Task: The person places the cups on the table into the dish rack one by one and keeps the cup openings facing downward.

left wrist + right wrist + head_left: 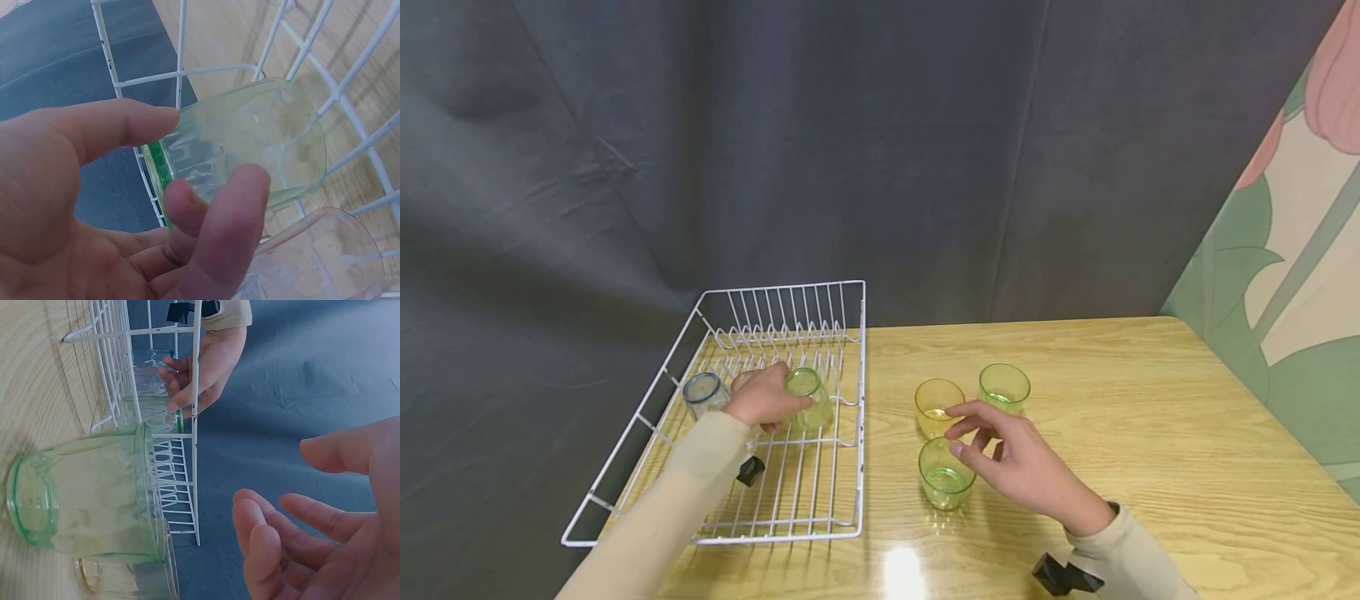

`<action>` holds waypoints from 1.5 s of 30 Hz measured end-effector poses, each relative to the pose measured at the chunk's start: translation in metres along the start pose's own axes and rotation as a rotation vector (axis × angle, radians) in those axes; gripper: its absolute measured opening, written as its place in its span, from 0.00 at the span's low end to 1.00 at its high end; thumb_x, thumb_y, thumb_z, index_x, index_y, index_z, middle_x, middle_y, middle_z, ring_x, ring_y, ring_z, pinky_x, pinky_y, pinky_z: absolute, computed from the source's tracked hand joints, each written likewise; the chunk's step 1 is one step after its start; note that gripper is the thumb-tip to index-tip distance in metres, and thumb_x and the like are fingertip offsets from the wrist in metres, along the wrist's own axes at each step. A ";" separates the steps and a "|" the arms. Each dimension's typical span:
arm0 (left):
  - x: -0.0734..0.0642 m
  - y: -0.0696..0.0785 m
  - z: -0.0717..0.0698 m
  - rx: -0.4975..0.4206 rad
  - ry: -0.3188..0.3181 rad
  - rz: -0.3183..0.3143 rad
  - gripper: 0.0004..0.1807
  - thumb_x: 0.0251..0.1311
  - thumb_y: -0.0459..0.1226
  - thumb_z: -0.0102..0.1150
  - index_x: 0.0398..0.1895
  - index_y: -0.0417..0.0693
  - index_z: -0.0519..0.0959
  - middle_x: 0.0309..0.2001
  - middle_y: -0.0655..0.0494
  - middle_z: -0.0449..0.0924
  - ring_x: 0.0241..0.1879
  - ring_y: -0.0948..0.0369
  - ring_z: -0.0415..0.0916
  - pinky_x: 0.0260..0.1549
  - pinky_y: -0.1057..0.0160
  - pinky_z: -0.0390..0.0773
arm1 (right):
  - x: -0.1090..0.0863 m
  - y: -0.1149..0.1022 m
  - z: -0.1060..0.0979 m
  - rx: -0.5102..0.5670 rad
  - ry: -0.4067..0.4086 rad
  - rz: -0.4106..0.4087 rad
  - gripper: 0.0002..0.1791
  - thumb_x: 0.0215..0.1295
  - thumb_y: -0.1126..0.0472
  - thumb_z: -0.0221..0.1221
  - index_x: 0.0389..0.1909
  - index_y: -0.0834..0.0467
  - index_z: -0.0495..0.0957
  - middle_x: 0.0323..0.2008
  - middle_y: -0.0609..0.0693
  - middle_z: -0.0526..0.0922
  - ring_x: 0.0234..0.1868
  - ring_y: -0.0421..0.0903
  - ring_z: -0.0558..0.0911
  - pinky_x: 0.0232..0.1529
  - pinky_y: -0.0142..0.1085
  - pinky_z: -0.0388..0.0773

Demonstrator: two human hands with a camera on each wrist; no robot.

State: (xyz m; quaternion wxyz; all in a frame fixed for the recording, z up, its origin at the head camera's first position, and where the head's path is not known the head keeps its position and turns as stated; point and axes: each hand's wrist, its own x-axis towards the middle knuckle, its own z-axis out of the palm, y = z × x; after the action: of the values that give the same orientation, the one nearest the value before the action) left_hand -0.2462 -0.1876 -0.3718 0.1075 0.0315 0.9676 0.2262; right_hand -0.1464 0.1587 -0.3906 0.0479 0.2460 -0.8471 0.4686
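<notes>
My left hand [767, 397] reaches into the white wire dish rack, its thumb right at a pale green glass [811, 408] that stands upside down. In the left wrist view, the thumb tip overlaps the edge of that glass near its thick green base, and the other fingers bend loosely in front of its side. A pinkish glass [322, 259] stands beside it, partly hidden by the hand in the head view. Over the table, my right hand [1011, 454] hovers with loosely bent fingers above the rim of an upright green glass [946, 479]; the right wrist view shows nothing in its grasp.
A bluish glass [703, 393] sits upside down at the rack's left. The rack [861, 467] has raised wire sides. An amber glass [929, 417] and another green glass [1004, 385] stand upright on the wooden table [1135, 400]. A dark curtain [925, 167] hangs behind.
</notes>
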 end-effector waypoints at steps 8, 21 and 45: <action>0.000 -0.001 0.002 -0.065 -0.005 -0.013 0.35 0.57 0.45 0.68 0.59 0.30 0.68 0.23 0.47 0.79 0.15 0.56 0.79 0.15 0.63 0.80 | 0.000 0.003 -0.001 -0.034 0.008 -0.009 0.16 0.68 0.63 0.63 0.56 0.53 0.78 0.42 0.49 0.87 0.32 0.37 0.79 0.22 0.31 0.74; -0.002 -0.001 -0.001 -0.037 0.004 0.004 0.31 0.56 0.44 0.68 0.55 0.31 0.71 0.23 0.48 0.79 0.15 0.56 0.80 0.20 0.58 0.83 | 0.001 0.009 -0.004 -0.169 0.013 0.110 0.16 0.65 0.67 0.61 0.53 0.57 0.79 0.35 0.41 0.85 0.28 0.36 0.77 0.27 0.32 0.74; -0.018 0.012 -0.020 -0.068 -0.024 0.030 0.40 0.64 0.48 0.62 0.71 0.35 0.61 0.16 0.56 0.73 0.12 0.62 0.68 0.16 0.62 0.75 | 0.001 0.012 -0.004 -0.212 0.016 0.214 0.14 0.64 0.62 0.64 0.50 0.58 0.80 0.32 0.43 0.81 0.22 0.39 0.73 0.22 0.32 0.71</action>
State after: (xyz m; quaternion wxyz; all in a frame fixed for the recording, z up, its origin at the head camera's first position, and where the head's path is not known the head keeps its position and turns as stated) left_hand -0.2331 -0.1877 -0.3452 0.1168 0.0451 0.9574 0.2602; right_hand -0.1533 0.1674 -0.3976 0.0299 0.1442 -0.9128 0.3809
